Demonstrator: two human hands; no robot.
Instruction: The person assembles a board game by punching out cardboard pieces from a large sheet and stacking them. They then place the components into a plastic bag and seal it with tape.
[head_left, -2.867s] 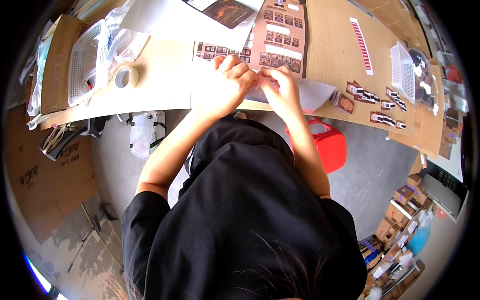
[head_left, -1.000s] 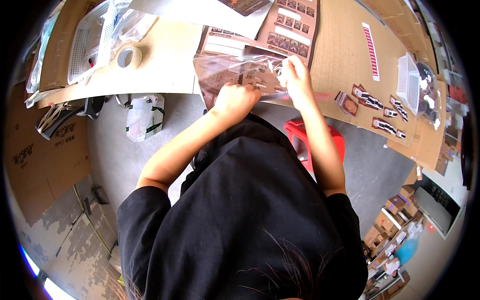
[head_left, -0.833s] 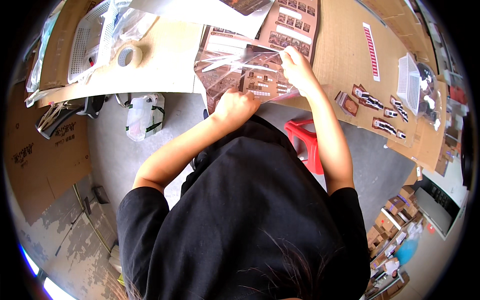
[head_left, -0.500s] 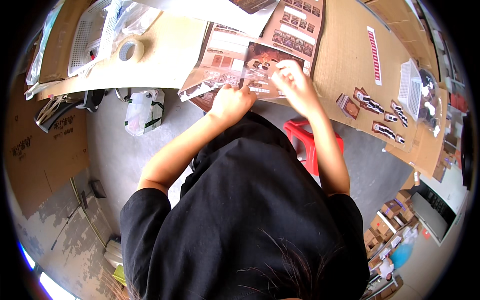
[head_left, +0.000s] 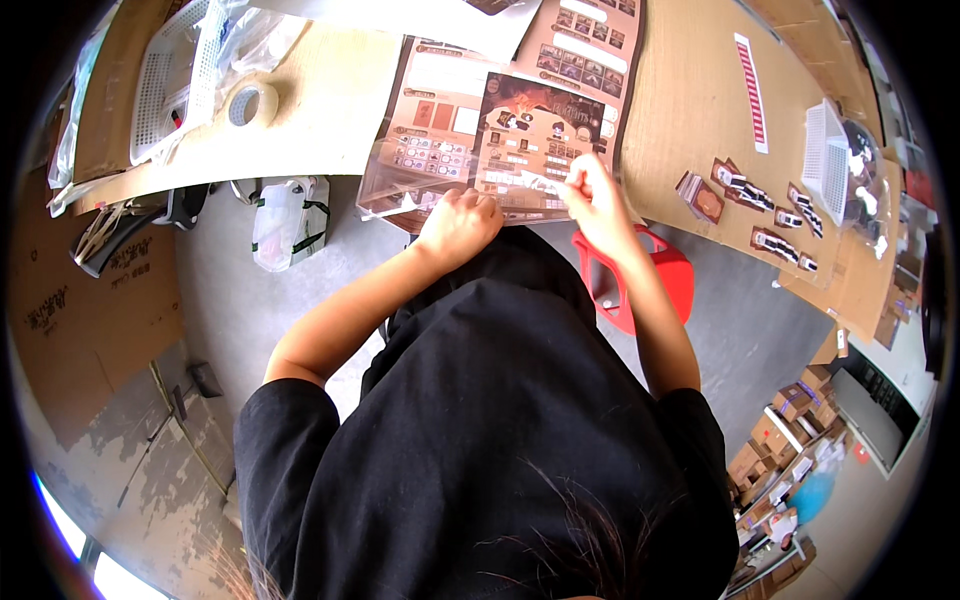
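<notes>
My left hand (head_left: 458, 222) grips the near edge of a clear plastic sleeve (head_left: 400, 190) that lies over printed brown game boards (head_left: 535, 140) at the table's front edge. My right hand (head_left: 592, 195) pinches the same sleeve at its right side, fingers closed on the plastic near a dark illustrated board. More printed boards (head_left: 585, 45) lie just beyond, flat on the cardboard-covered table (head_left: 690, 110).
A roll of tape (head_left: 250, 100) and a white mesh basket (head_left: 170, 70) sit at the far left. Small card stacks (head_left: 760, 200) and a white tray (head_left: 830, 150) lie to the right. A red stool (head_left: 650, 280) stands below my right arm. A white bag (head_left: 285, 220) hangs under the table.
Both hands pulled back from pressing on the table and lifted the clear sleeve with the boards toward my body. The view tilted slightly; my left hand moved to the sleeve's near edge.
</notes>
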